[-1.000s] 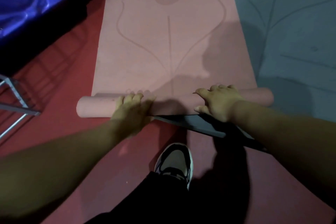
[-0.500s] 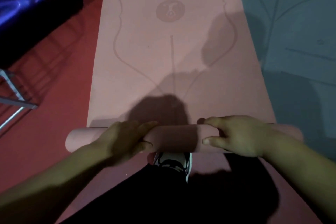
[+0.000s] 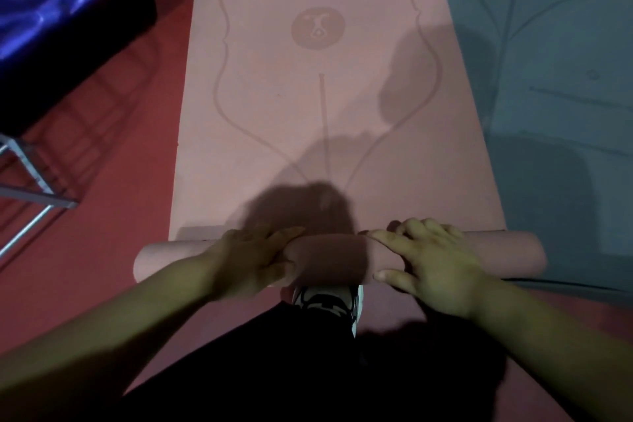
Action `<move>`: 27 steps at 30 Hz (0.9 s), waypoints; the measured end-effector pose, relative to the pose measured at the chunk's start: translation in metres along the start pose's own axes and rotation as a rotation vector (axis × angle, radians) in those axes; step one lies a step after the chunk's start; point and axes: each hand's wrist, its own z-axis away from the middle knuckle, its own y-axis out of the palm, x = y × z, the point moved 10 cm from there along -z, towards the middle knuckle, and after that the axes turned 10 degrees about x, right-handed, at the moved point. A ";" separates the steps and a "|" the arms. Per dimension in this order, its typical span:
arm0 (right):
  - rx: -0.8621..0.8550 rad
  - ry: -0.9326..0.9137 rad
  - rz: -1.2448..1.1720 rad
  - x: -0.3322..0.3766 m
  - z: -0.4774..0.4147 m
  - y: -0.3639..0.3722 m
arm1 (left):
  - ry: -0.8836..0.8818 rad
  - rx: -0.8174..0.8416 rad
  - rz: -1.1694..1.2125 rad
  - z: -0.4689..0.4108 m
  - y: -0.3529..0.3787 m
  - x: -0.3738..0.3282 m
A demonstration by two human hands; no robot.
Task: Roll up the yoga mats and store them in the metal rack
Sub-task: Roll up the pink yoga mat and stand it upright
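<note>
A pink rubber yoga mat [image 3: 308, 134], printed with a round logo and curved guide lines, lies flat along the red floor [image 3: 113, 154]. Its near end is wound into a thick roll that lies crosswise just in front of the person's black-and-white sneaker [image 3: 329, 300]. Both hands rest on top of that roll, well apart, with bare roll between them. The left hand [image 3: 253, 260] lies palm down over it, fingers stretched nearly flat across the top and the thumb against the near side; it is slightly blurred. The right hand [image 3: 435, 271] is spread wide, its fingers fanned over the crown of the roll and the thumb pointing along the near face. Neither hand is clenched; both press rather than grip. A grey-blue mat [image 3: 555, 86] lies flat beside the pink one on the right. At the left edge a corner of a silver metal rack [image 3: 34, 197] shows, below a shiny blue sheet [image 3: 51, 0].
</note>
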 end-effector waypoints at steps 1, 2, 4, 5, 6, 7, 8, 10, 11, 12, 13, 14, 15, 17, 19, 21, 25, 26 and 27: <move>0.086 0.009 -0.013 -0.003 -0.005 0.003 | -0.013 -0.113 -0.094 0.004 -0.005 -0.004; 0.172 0.017 -0.030 -0.007 -0.009 0.006 | -0.028 -0.233 -0.175 0.009 -0.008 -0.012; 0.297 0.013 -0.082 -0.012 -0.020 0.009 | -0.086 -0.391 -0.229 0.018 -0.006 -0.024; 0.351 0.007 -0.116 -0.013 -0.025 0.011 | -0.109 -0.430 -0.201 0.019 -0.002 -0.027; 0.400 0.002 -0.148 -0.015 -0.031 0.013 | -0.122 -0.449 -0.155 0.018 0.000 -0.027; 0.433 -0.006 -0.174 -0.016 -0.034 0.013 | -0.121 -0.465 -0.122 0.015 0.001 -0.025; 0.439 -0.007 -0.184 -0.017 -0.036 0.013 | -0.108 -0.464 -0.108 0.012 0.000 -0.022; 0.288 0.009 -0.127 -0.016 -0.035 0.003 | -0.091 -0.379 -0.104 0.003 -0.001 -0.013; 0.119 0.014 -0.068 -0.013 -0.029 -0.008 | -0.094 -0.312 -0.107 -0.002 -0.004 -0.009; -0.052 0.021 -0.014 -0.008 -0.016 -0.015 | -0.088 -0.245 -0.103 -0.007 -0.006 -0.005; -0.186 0.043 0.033 -0.002 -0.001 -0.016 | -0.069 -0.188 -0.080 -0.011 -0.009 -0.003; -0.252 0.065 0.067 0.003 0.010 -0.010 | -0.044 -0.137 -0.038 -0.015 -0.012 -0.001; -0.270 0.078 0.089 0.006 0.015 -0.003 | -0.024 -0.091 0.009 -0.017 -0.016 0.000; -0.291 0.075 0.116 0.004 0.011 0.002 | -0.004 -0.017 0.073 -0.021 -0.020 0.002; -0.271 0.078 0.129 -0.003 0.000 -0.003 | 0.002 0.020 0.127 -0.026 -0.019 0.006; -0.211 0.080 0.151 -0.007 -0.010 -0.007 | 0.002 0.038 0.154 -0.028 -0.019 0.010; -0.054 0.081 0.201 -0.012 -0.026 -0.011 | -0.096 -0.235 -0.072 -0.018 -0.022 0.004; -0.015 0.084 0.201 -0.014 -0.030 -0.013 | -0.118 -0.315 -0.101 -0.011 -0.018 -0.003; 0.021 0.087 0.197 -0.017 -0.036 -0.015 | -0.131 -0.375 -0.122 -0.006 -0.014 -0.011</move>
